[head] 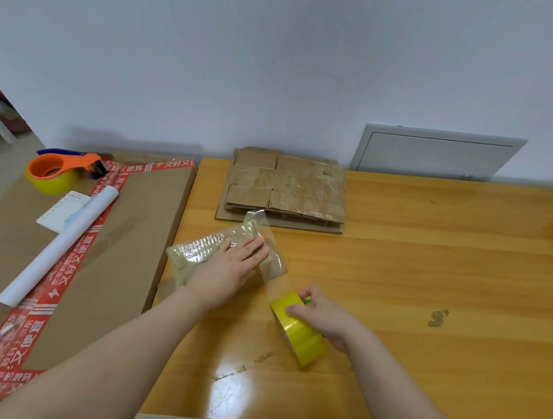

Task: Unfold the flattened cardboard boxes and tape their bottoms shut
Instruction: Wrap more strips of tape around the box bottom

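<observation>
tape roll ×2; box stack ×1; hand ×2

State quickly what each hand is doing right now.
Left hand: open, pressing flat on the taped box.
Right hand: holding the yellow tape roll.

Reaching forward over the table with both forearms bare, left coming in from the lower left, right from the lower right. Pressing down with the left hand, palm flat, fingers straight and close together, pointing away and to the right, on a small tape-covered box. Gripping a yellow tape roll with the right hand, fingers curled over its far rim, thumb laid on its near side. Holding the hands near each other but apart, left farther out than right.
</observation>
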